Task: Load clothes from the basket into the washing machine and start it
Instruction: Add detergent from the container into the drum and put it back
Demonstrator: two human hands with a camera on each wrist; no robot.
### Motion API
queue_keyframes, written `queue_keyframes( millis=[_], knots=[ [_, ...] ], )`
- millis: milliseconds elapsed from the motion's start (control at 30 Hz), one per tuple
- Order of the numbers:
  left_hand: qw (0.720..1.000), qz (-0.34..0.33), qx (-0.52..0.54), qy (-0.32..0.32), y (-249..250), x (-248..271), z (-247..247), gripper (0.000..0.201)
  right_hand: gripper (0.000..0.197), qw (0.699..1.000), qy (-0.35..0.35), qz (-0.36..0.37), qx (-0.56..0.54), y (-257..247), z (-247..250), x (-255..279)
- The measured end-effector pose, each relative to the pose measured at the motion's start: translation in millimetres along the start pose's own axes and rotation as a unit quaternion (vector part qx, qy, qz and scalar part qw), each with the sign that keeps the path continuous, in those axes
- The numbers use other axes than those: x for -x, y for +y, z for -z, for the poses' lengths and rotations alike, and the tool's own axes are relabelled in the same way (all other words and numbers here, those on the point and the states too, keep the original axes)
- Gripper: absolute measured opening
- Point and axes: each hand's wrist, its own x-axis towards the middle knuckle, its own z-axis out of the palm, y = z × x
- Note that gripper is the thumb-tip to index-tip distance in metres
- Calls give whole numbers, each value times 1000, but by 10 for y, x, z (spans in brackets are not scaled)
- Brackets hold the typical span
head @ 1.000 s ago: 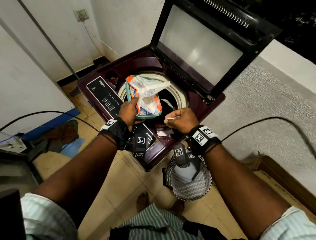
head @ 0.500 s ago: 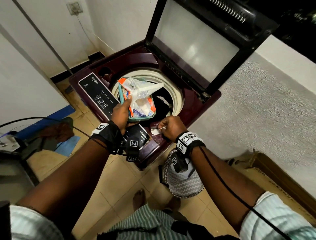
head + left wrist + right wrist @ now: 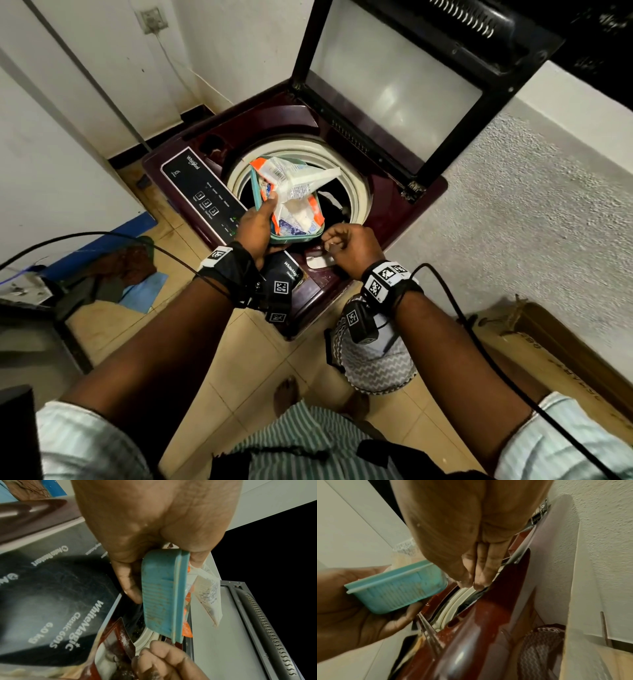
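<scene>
Head view: detergent step at my washing machine (image 3: 394,192).
My left hand (image 3: 255,228) grips the teal tub (image 3: 298,236) over the drum; my right hand (image 3: 349,248), nearer the dispenser below, pinches something unclear; the basket (image 3: 373,366) stands by my feet.

washing machine top (image 3: 383,219): glossy maroon plastic, light glinting off it
control panel (image 3: 191,181): smooth black, glassy, white print
lid (image 3: 394,85): clear pane in a black frame
drum rim (image 3: 356,192): cream plastic, matt
tub (image 3: 159,595): turquoise plastic, ribbed sides, scuffed and stained
packet (image 3: 301,185): thin crinkled plastic film, white and orange print
basket (image 3: 373,370): woven cloth, grey-white zigzag
wall (image 3: 513,212): rough, grainy plaster
floor (image 3: 239,370): smooth beige tiles
</scene>
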Motion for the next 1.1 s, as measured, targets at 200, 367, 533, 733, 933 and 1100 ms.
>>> queue_keyframes(
  millis=[200, 367, 533, 733, 933, 1100],
  knots=[
    [1000, -5, -3, -18, -3, -9, -113, 52, 12, 999, -9, -21, -35, 7, 104, -13],
    [999, -19, -4, -26, 5, -23, -127, 51, 21, 1000, -3, -14, -25, 28, 104, 62],
    [1000, -16, -6, -22, -49, -9, -66, 60, 9, 997, 26, -42, -51, 98, 119, 75],
    [998, -42, -11, -53, -137, 40, -165, 52, 26, 985, 72, -102, -115, 42, 213, 50],
    [995, -46, -18, -92, -202, 65, -456, 52, 40, 985, 63, -104, -121, 19, 395, 168],
    [991, -31, -13, -131, -258, 79, -819, 57, 31, 990, 88, -85, -71, 64, 784, 321]
  ],
)
